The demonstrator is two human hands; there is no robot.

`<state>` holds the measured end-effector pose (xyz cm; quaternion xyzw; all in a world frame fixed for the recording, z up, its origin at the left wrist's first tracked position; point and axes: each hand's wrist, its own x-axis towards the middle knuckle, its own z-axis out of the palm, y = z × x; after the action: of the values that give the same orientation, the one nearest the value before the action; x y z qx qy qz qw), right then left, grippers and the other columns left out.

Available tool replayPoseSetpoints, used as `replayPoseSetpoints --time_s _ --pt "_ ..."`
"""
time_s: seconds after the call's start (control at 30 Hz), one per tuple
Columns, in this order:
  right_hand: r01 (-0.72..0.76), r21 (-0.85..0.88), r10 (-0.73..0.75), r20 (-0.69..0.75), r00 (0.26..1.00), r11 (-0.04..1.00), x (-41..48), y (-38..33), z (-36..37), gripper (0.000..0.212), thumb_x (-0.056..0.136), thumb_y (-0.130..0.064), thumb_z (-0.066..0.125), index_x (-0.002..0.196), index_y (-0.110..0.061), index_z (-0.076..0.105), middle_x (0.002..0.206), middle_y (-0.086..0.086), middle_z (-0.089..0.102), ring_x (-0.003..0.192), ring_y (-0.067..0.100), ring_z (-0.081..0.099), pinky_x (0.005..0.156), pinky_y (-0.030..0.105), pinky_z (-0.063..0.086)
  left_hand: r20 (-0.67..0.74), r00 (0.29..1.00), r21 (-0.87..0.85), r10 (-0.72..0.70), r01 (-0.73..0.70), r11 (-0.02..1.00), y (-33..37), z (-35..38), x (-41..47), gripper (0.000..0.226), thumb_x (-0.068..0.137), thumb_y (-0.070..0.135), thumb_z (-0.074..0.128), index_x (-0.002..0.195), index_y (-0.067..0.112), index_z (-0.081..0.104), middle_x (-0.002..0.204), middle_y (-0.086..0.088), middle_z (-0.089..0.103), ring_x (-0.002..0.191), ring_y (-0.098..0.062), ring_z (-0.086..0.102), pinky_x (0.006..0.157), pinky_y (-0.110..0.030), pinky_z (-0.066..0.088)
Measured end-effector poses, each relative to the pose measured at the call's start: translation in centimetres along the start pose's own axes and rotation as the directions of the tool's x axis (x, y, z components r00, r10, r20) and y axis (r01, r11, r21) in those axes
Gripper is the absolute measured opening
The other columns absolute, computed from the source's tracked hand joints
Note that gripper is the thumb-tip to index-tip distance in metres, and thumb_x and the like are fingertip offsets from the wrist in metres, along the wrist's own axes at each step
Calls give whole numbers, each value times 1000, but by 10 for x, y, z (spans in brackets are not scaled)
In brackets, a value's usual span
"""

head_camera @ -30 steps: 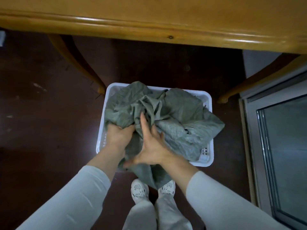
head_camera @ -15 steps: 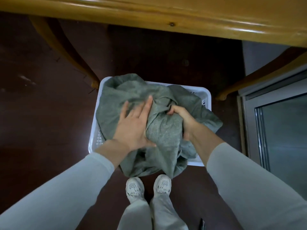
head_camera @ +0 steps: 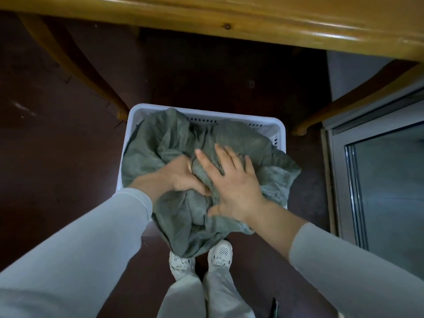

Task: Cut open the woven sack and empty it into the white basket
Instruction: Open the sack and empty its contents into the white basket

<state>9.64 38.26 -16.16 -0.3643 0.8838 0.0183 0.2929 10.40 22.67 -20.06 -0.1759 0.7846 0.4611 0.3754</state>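
- Sack (head_camera: 160, 154), grey-green and crumpled, is lying bunched in the basket (head_camera: 281, 131), covering most of its inside.
- Its near part is spilling over the near rim and hanging down to just above the shoes (head_camera: 221, 252); its right part is draping over the basket's right rim.
- Basket is sitting on the dark floor (head_camera: 57, 138), under the front edge of the table (head_camera: 229, 17). Perforated far wall and far right corner are showing; the rest is under the cloth.
- Whether anything besides the sack is lying in the basket: cannot tell, the cloth is hiding it.
- Left hand (head_camera: 181, 176) is sitting on the middle of the sack, fingers curled and closing on a fold of it; fingertips are buried in the cloth.
- Right hand (head_camera: 231, 184) is lying flat on the sack just beside the left, palm down, fingers (head_camera: 205, 160) spread and straight, gripping nothing, pressing on the cloth. Its thumb is pointing toward the near edge.
- The two hands are touching or nearly touching at the fold between them; cannot tell which.
- Both arms are wearing pale long sleeves (head_camera: 91, 237), pushed back from the wrists.
- Two table legs (head_camera: 101, 88) are standing either side of the basket, apart from it.
- A metal-framed glass door (head_camera: 378, 184) is standing to the right, near the basket.
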Motion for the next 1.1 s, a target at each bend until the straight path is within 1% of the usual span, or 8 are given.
replayPoseSetpoints --time_s 0.1,0.27,0.33,0.4,0.53,0.8,0.9,1.1 --pt "-33 117 37 -30 999 993 23 12 5 101 74 -42 70 148 -36 3 140 11 38 127 32 41 99 43 41 -54 999 -186 -10 -1 983 -8 3 -5 55 57 20 87 106 6 67 105 -6 69 107 -22 63 95 -29 48" --pt "-214 477 325 -163 932 853 22 55 -24 74 70 -28 71 138 -33 41 127 6 60 119 27 56 95 36 47 -513 849 -217 -125 13 976 -19 12 -30 110 54 73 69 145 42 16 157 -2 18 146 -23 14 119 -47 11" --pt "-181 543 363 -248 898 820 14 61 -50 71 68 -22 73 133 -32 48 122 0 64 115 20 58 93 27 45 -386 819 -514 -424 191 836 -21 19 -46 116 51 83 61 142 52 -4 160 1 -4 148 -25 -6 118 -55 7" --pt "-140 555 364 -317 876 820 7 58 -80 72 63 -20 75 129 -35 51 116 -4 67 109 16 61 92 27 47 -105 859 -844 -501 190 502 -20 24 -51 118 53 83 59 140 53 -14 158 12 1 147 -31 6 109 -67 22" --pt "-19 585 327 -426 843 811 -6 47 -129 73 57 -20 78 124 -36 56 115 -9 67 110 12 61 98 32 48 139 945 -984 -297 166 65 -2 15 -45 136 30 82 73 144 49 6 150 4 34 122 -39 50 78 -73 45" --pt "113 511 260 -601 756 852 -47 23 -170 76 57 -24 74 128 -39 53 116 0 67 114 20 60 97 46 48 -24 1000 -997 -17 -23 80 47 3 -50 105 53 86 57 140 31 39 133 -8 59 115 -33 61 93 -54 49" --pt "134 516 261 -620 739 846 -52 18 -174 76 56 -23 74 127 -39 52 116 -2 68 114 20 60 96 45 49 -80 993 -993 85 -87 83 69 6 -61 82 74 83 30 103 20 74 108 -9 73 97 -26 71 83 -42 54" --pt "134 514 269 -634 725 847 -70 20 -194 76 57 -20 74 127 -39 53 117 -6 67 116 16 59 98 44 48 -96 968 -993 232 -110 47 93 -1 -77 81 82 75 22 81 18 79 91 -7 77 81 -21 74 72 -38 56"
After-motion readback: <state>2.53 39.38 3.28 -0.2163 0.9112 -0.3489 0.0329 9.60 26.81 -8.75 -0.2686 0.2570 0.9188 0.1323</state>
